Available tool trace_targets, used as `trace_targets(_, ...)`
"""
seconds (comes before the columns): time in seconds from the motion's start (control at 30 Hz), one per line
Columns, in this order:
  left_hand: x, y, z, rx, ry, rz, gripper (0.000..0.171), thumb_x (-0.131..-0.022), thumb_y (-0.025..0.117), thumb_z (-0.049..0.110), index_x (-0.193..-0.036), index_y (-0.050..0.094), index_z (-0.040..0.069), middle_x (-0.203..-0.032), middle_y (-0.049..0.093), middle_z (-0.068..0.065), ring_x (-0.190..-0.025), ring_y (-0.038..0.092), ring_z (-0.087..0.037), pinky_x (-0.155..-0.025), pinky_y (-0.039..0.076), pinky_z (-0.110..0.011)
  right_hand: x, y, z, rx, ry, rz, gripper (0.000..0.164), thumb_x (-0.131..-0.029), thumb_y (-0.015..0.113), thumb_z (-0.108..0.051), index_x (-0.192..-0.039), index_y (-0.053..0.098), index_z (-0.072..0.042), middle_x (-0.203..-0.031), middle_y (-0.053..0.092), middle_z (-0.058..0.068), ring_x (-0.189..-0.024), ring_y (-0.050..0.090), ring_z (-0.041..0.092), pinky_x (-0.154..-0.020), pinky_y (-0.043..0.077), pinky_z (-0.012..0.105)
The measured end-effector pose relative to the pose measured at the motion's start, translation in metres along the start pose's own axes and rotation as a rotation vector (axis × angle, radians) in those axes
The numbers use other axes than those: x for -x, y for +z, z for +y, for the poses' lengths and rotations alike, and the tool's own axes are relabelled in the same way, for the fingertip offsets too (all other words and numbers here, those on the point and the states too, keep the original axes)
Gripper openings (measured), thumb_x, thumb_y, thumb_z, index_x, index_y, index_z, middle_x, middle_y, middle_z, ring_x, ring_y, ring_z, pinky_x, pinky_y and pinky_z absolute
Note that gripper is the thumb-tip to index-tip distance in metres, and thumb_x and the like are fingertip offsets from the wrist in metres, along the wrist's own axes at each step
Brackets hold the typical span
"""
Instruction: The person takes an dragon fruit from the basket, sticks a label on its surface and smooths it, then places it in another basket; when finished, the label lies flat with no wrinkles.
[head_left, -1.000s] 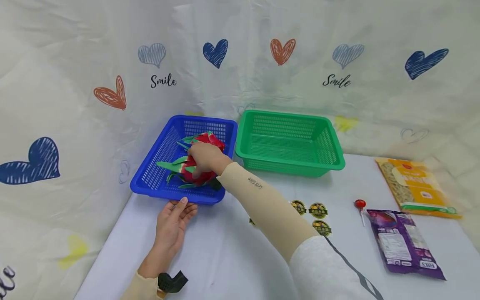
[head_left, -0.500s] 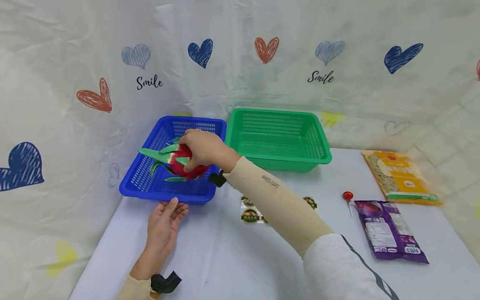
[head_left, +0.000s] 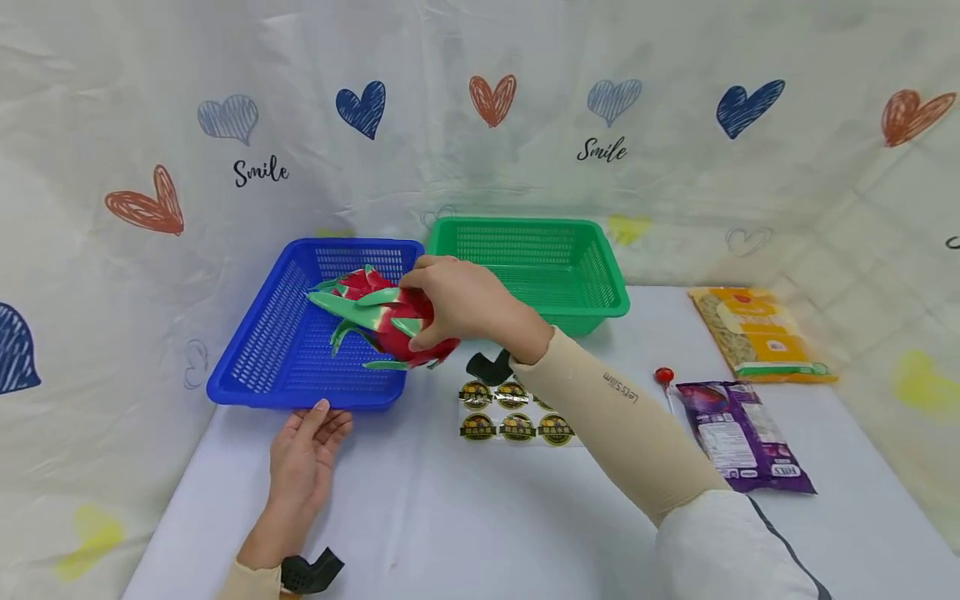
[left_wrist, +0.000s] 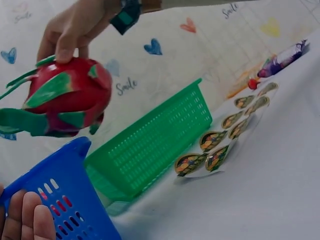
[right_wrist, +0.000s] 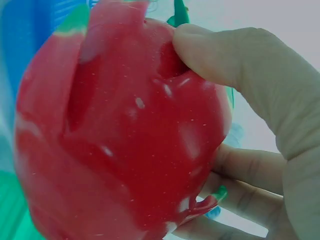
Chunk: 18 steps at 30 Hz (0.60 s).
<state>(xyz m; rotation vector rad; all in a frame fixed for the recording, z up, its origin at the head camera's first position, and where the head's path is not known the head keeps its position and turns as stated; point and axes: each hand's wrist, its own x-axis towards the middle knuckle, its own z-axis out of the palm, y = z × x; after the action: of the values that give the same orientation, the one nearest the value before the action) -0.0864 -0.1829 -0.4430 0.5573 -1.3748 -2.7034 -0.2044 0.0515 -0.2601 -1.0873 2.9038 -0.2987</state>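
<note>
My right hand (head_left: 472, 304) grips a red dragon fruit (head_left: 397, 333) with green leafy scales, thumb on one side and fingers on the other. It is held above the right side of the blue basket (head_left: 247, 375); in the left wrist view the fruit (left_wrist: 75, 92) hangs above the basket's rim. A second dragon fruit (head_left: 363, 281), partly hidden behind the held one, lies in the blue basket. My left hand (head_left: 303, 458) is palm up at the basket's front, its fingers (left_wrist: 31, 210) touching the outer wall below the rim.
A green basket (head_left: 517, 229) stands right of the blue one. Shiny round fruit-label stickers on a sheet (head_left: 517, 427) lie in front of it. To the right are a red lollipop (head_left: 664, 376), a purple packet (head_left: 738, 442) and a yellow packet (head_left: 757, 337).
My right hand has lifted one dragon fruit from inside the blue basket and moved it right, toward the basket's right rim. The left hand keeps its place at the front; the head view has turned right.
</note>
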Motion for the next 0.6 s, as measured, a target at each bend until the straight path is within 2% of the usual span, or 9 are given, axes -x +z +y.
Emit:
trace_targets(0.3, 0.002, 0.000, 0.000, 0.005, 0.040, -0.038, 0.014, -0.106, 0.059, 0.022, -0.106, 0.057, 0.008, -0.091, 0.072, -0.001, -0.085, 0.072, -0.011, -0.081, 0.061, -0.021, 0.060, 0.015, 0.035, -0.017, 0.052, 0.027, 0.061, -0.078, 0.088, -0.040, -0.131, 0.070, -0.015, -0.119, 0.066, 0.001, -0.098, 0.063, 0.017, -0.074, 0.058, 0.033)
trace_targets(0.6, 0.004, 0.006, -0.006, 0.050, 0.018, -0.069, 0.017, -0.108, 0.055, 0.022, -0.101, 0.063, 0.008, -0.087, 0.074, -0.002, -0.082, 0.073, -0.013, -0.080, 0.062, -0.024, 0.118, 0.041, 0.057, -0.019, 0.094, -0.005, 0.062, -0.075, 0.091, -0.037, -0.128, 0.071, -0.014, -0.115, 0.067, -0.001, -0.093, 0.064, 0.014, -0.072, 0.056, 0.029)
